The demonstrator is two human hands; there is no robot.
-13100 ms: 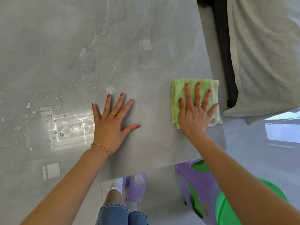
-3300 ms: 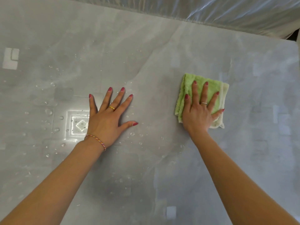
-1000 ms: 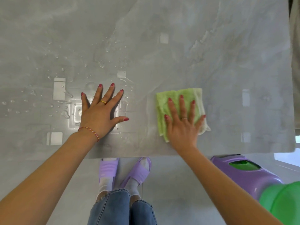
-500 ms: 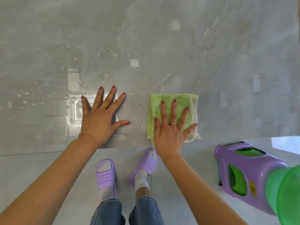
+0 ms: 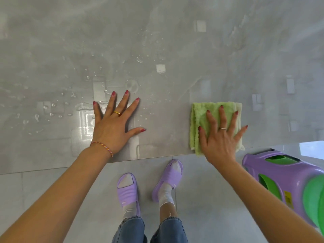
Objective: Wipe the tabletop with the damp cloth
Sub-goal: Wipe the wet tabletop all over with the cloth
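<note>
Since half a second ago, the green cloth (image 5: 213, 118) and the right hand (image 5: 220, 137) on it have slid rightward along the counter's (image 5: 175, 41) near edge, widening the gap from the left hand (image 5: 114, 123). Right hand lies palm-down on the folded cloth, fingers (image 5: 221, 116) spread open and flat, pressing rather than gripping, wrist past the counter edge. Left of the cloth, the left hand rests flat on the wet counter, fingers splayed open, holding nothing, arm extended straight from the lower left.
</note>
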